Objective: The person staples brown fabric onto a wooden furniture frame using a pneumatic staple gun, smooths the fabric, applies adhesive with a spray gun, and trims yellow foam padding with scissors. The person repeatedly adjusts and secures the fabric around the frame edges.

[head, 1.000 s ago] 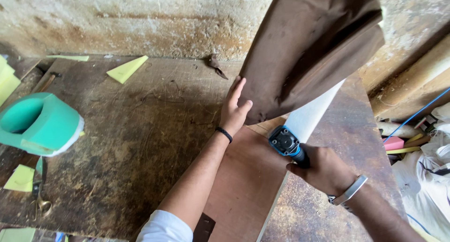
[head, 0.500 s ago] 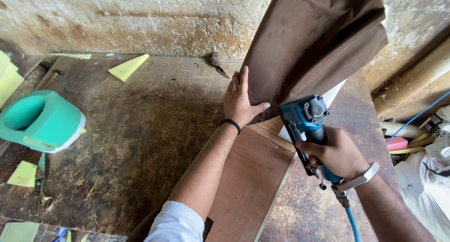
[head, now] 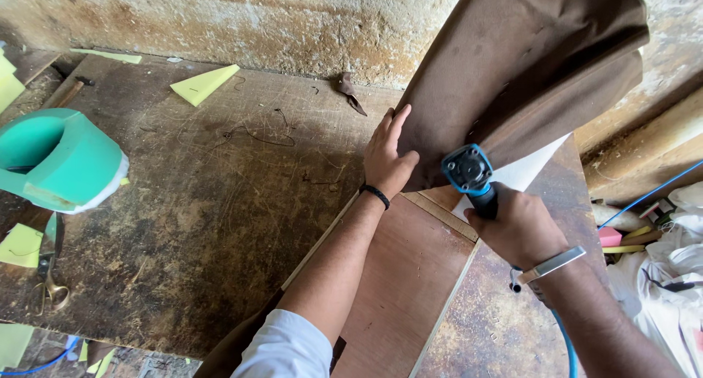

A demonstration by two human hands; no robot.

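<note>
Left hand (head: 388,158) flat, fingers spread open against brown fabric (head: 512,63), gripping nothing — right hand (head: 516,228) at four o'clock, fist closed around blue pneumatic stapler (head: 470,171), muzzle to the fabric's lower edge, plywood panel (head: 399,275) beneath

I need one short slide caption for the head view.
Left hand presses brown fabric; right hand holds blue tool.

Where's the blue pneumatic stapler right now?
Head view, right of centre: blue pneumatic stapler gripped in right hand, beside left hand, against brown fabric.
</note>
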